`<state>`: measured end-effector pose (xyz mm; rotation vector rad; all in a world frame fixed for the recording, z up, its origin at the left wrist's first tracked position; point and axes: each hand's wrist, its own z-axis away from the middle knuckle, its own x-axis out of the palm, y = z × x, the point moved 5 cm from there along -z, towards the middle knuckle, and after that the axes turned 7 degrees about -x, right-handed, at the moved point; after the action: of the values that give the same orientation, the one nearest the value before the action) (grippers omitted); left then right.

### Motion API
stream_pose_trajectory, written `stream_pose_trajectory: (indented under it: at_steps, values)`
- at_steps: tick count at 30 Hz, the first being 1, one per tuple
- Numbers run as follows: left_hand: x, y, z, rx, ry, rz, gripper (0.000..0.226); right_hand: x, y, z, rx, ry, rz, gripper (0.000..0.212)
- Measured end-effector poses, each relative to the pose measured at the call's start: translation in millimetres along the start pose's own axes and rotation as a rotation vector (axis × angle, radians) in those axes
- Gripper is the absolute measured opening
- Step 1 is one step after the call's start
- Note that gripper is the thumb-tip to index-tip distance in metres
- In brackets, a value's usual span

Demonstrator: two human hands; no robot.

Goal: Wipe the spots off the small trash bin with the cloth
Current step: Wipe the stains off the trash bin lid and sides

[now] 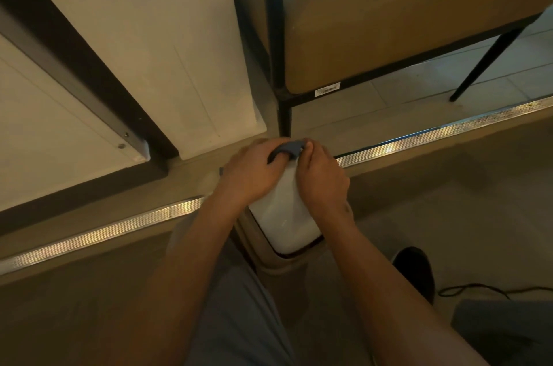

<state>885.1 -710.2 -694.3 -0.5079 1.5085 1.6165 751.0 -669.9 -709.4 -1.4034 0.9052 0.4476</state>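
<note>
A small white trash bin (284, 213) lies tilted between my knees, its beige lid end toward me. A dark blue cloth (287, 148) is bunched at the bin's far end. My left hand (251, 171) grips the cloth there, fingers curled round it against the bin. My right hand (321, 177) sits on the bin's right side, its fingertips pinching the cloth's other end. Most of the cloth and the bin's far end are hidden under my hands. No spots show on the visible white side.
A metal-edged floor step (434, 135) runs across behind the bin. A black chair frame with a tan cushion (389, 21) stands beyond it, one leg just behind my hands. White cabinet panels (149, 36) stand at left. A black cable (493, 289) and a dark shoe (416, 270) lie at right.
</note>
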Motion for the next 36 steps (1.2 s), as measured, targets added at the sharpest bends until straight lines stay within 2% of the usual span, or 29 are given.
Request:
stream_pose_trajectory:
  at_steps: [3, 7, 10, 13, 18, 20, 25, 27, 31, 34, 36]
  values:
    - [-9, -19, 20, 0.084, 0.041, 0.071, 0.041, 0, -1, 1, -0.003, -0.003, 0.001, 0.041]
    - [-2, -16, -9, -0.128, -0.088, -0.001, 0.052, -2, 0, 0, 0.005, -0.006, -0.002, 0.041]
    - [4, 2, -28, -0.213, -0.144, -0.091, 0.048, -3, -1, 0, 0.002, -0.005, -0.013, 0.040]
    - [7, 11, -29, -0.150, -0.098, -0.211, 0.046, -4, -1, 0, -0.010, 0.004, -0.023, 0.040]
    - [2, -18, 15, 0.046, 0.025, -0.013, 0.040, -1, -2, 1, -0.031, 0.009, -0.040, 0.041]
    - [-5, -25, 26, 0.064, 0.045, 0.023, 0.042, -1, -2, 1, -0.034, -0.002, -0.030, 0.041]
    - [-4, -9, -13, -0.214, -0.110, -0.047, 0.046, -3, -4, 2, -0.018, -0.003, -0.024, 0.040]
    - [2, 7, -28, -0.252, -0.154, -0.148, 0.049, -5, -4, 1, -0.001, -0.013, -0.025, 0.040]
    - [5, 14, -21, -0.126, -0.090, -0.197, 0.045, -5, -4, 1, -0.033, 0.020, -0.014, 0.038]
    - [-5, -4, 15, 0.033, -0.016, -0.031, 0.040, -4, -3, 1, -0.045, 0.024, -0.016, 0.037]
    - [-15, -15, 37, 0.050, 0.016, 0.097, 0.035, -3, -3, 1, -0.054, 0.009, 0.003, 0.038]
